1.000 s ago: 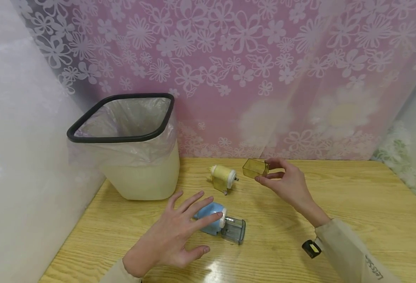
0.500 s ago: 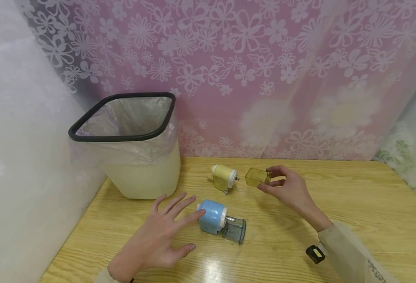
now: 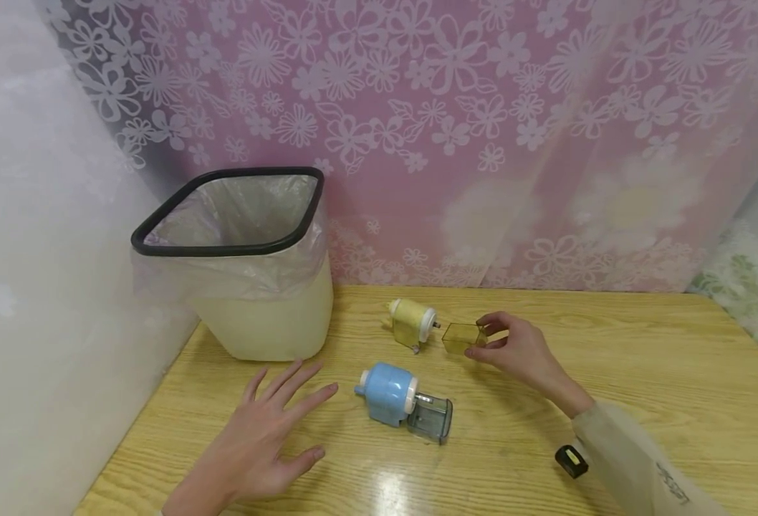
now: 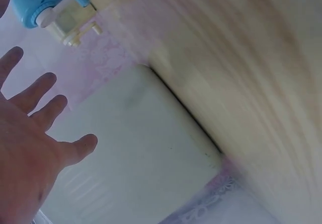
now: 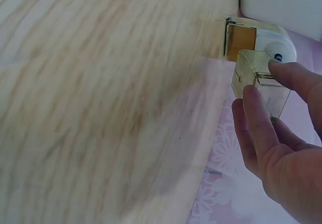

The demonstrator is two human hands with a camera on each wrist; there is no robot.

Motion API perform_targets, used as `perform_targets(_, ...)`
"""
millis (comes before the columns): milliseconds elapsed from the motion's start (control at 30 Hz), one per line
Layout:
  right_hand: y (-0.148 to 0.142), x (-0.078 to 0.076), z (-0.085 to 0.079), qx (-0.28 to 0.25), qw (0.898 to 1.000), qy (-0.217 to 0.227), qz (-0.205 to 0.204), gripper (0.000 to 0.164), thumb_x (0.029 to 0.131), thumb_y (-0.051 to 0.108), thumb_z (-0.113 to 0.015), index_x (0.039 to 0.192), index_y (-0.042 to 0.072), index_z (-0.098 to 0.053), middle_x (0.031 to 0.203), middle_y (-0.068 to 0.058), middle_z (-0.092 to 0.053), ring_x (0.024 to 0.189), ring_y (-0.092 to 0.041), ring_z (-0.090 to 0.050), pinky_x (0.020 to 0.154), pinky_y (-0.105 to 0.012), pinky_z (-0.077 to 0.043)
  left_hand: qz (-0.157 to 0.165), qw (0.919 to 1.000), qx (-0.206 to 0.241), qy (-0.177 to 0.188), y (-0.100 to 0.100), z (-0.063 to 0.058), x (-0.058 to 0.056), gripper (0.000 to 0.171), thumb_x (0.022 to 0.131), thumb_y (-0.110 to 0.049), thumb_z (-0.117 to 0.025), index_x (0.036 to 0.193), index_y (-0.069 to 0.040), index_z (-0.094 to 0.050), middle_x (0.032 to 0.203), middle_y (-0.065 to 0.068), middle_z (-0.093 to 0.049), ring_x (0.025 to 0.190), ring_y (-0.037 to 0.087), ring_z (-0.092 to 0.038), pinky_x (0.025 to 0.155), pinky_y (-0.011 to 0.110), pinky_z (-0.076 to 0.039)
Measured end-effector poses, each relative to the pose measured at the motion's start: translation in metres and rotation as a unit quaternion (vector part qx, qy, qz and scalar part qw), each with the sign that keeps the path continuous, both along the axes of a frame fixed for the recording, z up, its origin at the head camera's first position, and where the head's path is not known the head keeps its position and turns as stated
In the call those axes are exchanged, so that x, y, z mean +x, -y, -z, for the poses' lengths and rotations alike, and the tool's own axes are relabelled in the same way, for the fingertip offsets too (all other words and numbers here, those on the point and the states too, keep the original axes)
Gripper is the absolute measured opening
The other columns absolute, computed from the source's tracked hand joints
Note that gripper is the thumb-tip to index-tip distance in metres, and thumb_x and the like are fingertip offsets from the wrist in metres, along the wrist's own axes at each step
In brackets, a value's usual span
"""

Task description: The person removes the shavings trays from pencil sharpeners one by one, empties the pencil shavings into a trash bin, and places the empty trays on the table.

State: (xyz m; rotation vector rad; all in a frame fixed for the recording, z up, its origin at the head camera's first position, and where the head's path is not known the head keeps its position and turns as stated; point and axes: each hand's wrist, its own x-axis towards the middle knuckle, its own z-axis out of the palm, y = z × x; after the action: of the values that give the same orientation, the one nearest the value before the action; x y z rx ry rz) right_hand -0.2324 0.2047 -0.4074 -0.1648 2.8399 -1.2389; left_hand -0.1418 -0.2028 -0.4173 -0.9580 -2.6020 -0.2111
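My right hand [image 3: 522, 360] pinches a clear yellow shavings drawer [image 3: 459, 339] by its right end, low over the table. The drawer's left end is close to the yellow pencil sharpener [image 3: 413, 321], whose open slot shows in the right wrist view as an orange-brown square [image 5: 241, 43]. Nearer to me lies a blue pencil sharpener [image 3: 388, 393] with a clear grey drawer [image 3: 430, 417] sticking out at its right. My left hand [image 3: 259, 441] hovers left of the blue sharpener, fingers spread, holding nothing; in the left wrist view its fingers [image 4: 43, 85] are extended.
A cream waste bin [image 3: 282, 326] with a plastic liner and black rim [image 3: 224, 250] stands at the back left of the wooden table [image 3: 643, 358]. Behind it hangs a pink flowered curtain [image 3: 418, 143]. A small black device [image 3: 571, 461] is at the right sleeve.
My right hand has lowered the yellow drawer toward the table, level with the yellow sharpener. My left hand has drawn back left, away from the blue sharpener, which now shows fully.
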Motion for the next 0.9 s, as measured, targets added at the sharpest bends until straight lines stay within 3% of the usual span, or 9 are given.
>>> perform_targets(533,0.012,-0.013,0.011,0.024,0.999,0.009,-0.028,0.056,0.085,0.029,-0.084,0.129,0.003,-0.062,0.119,-0.019,-0.068,0.099,-0.031,-0.073,0.073,-0.036,-0.060,-0.043,0.9990,0.002,0.008,0.019,0.010,0.008,0.078,0.083,-0.051,-0.075,0.153,-0.033,-0.047,0.157,0.008,-0.048,0.142,0.037,-0.048,0.101,0.075,-0.036)
perform_targets(900,0.022,-0.015,0.016,0.057,0.997,-0.021,-0.050,0.053,0.076,0.026,-0.090,0.115,0.002,-0.062,0.100,-0.009,-0.070,0.093,-0.022,-0.070,0.075,-0.034,-0.057,-0.050,0.9987,0.009,0.000,0.025,0.014,0.009,0.080,0.082,-0.052,-0.075,0.154,-0.034,-0.046,0.156,0.007,-0.049,0.142,0.038,-0.048,0.098,0.076,-0.038)
